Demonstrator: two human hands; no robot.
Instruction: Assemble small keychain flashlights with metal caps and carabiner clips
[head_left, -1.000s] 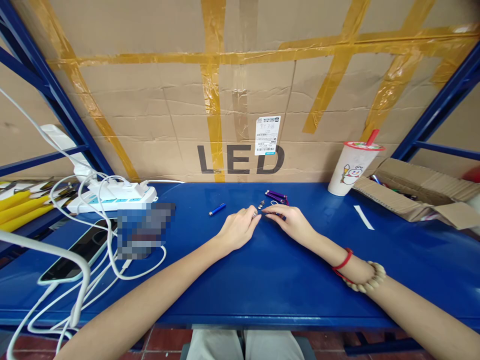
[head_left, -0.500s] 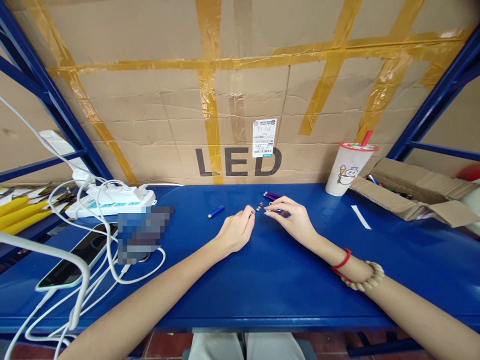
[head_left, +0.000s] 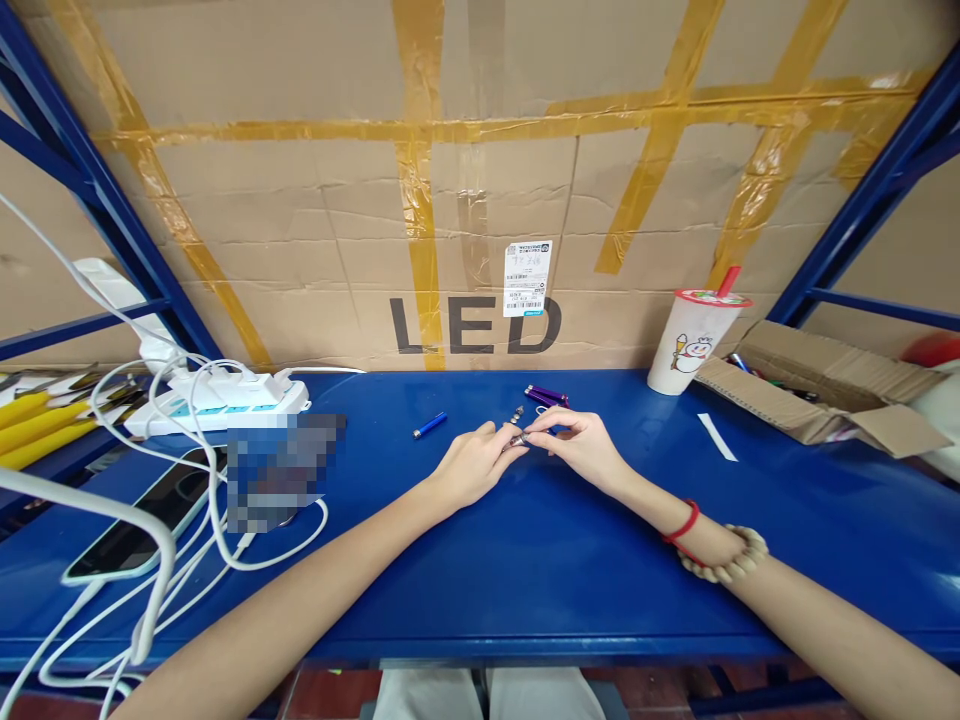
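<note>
In the middle of the blue tabletop (head_left: 600, 580), my left hand (head_left: 474, 465) and my right hand (head_left: 581, 448) meet fingertip to fingertip. Between them is a small silver metal part (head_left: 519, 439), pinched from both sides; its exact kind is too small to tell. Just beyond the fingers lie a few tiny metal pieces (head_left: 517, 413). Purple metallic tubes (head_left: 547, 395) rest behind my right hand, partly covered by it. A short blue metallic tube (head_left: 430, 425) with a silver end lies left of my left hand.
On the left stand a white power strip (head_left: 225, 400), tangled white cables (head_left: 217, 500) and a phone (head_left: 142, 525). To the right are a white paper strip (head_left: 718, 437), a drink cup (head_left: 694, 345) with a red straw and an open cardboard box (head_left: 825, 390). A large taped carton (head_left: 337, 230) walls the back.
My right hand has moved left to my left hand, and its fingertips now touch the silver metal part. The left fingers have turned slightly toward the right hand.
</note>
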